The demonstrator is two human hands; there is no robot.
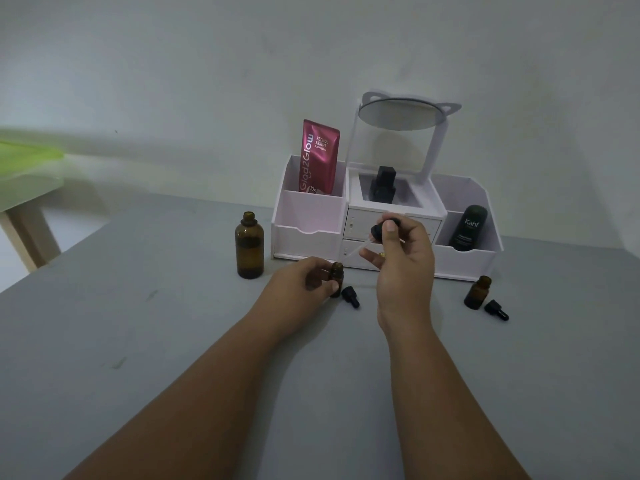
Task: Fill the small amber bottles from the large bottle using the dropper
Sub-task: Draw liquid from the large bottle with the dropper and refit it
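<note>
The near counter (138, 341) lies open; an organizer (388, 237) blocks the back, with bottles (249, 251) and caps (496, 310) scattered before it.

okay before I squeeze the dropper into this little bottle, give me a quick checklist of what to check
1. Small bottle steadied: ok, the left hand grips it upright on the table.
2. Small bottle open: ok, its cap lies beside it.
3. Dropper held: ok, the right hand pinches its black bulb.
4. Dropper tip over the mouth: ok, the glass tube slants down to the bottle's opening.
5. Liquid in the dropper: cannot tell, the tube is too faint.
6. Large bottle out of the way: ok, it stands open to the left, clear of both hands.
</note>
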